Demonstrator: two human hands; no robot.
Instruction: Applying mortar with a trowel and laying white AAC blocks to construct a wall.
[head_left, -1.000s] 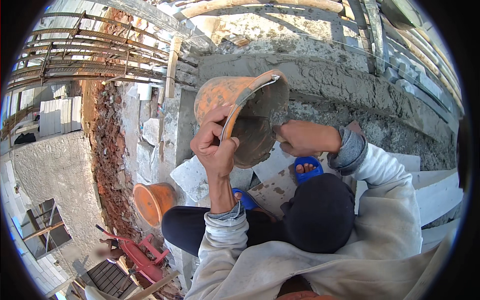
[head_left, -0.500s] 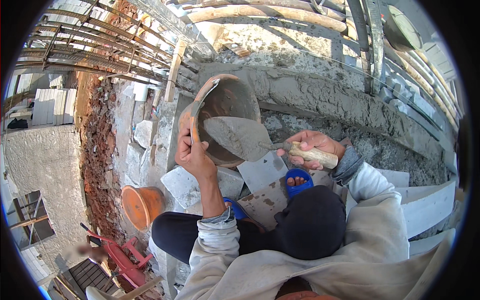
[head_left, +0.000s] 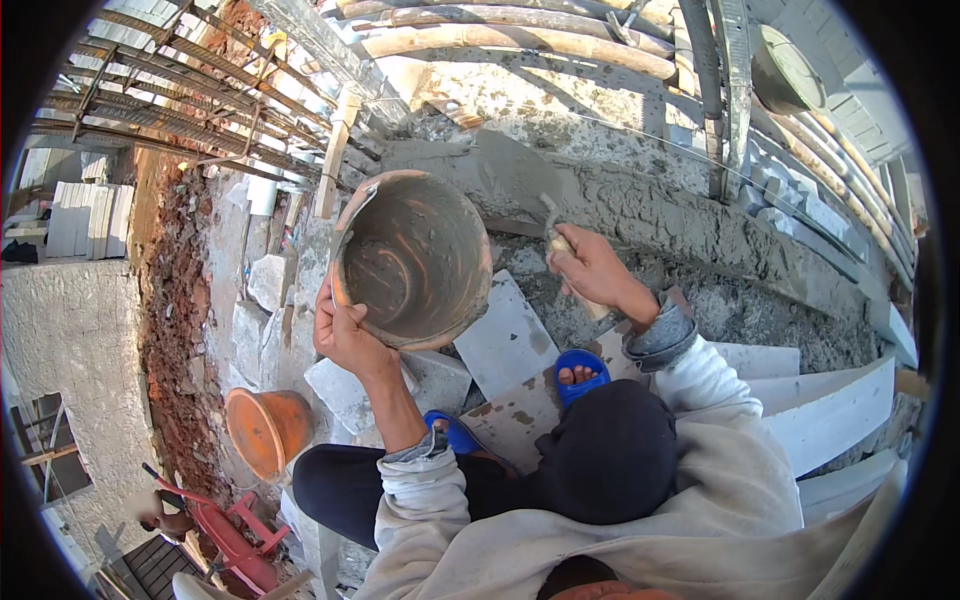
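My left hand (head_left: pixel 350 335) grips the rim of an orange bucket (head_left: pixel 410 255), its inside coated with grey mortar and its mouth tilted toward me. In my right hand (head_left: pixel 597 272) is the wooden handle of a trowel (head_left: pixel 520 175). The trowel's wide grey blade lies against the wet mortar bed (head_left: pixel 650 205), near its left end, just beyond the bucket. Mortar covers the blade, so its edge is hard to tell from the bed.
A second orange bucket (head_left: pixel 268 432) stands at the left. Pale blocks (head_left: pixel 505 325) lie beneath the held bucket. Steel rebar (head_left: pixel 190 100) juts in at upper left, bamboo poles (head_left: pixel 520 38) lie at the back, and a red wheelbarrow (head_left: pixel 235 540) sits lower left. A taut string crosses above the mortar bed.
The trowel has moved from over the bucket, forward onto the mortar bed, with my right hand turning and following. The bucket has shifted slightly left and its inside now shows more fully.
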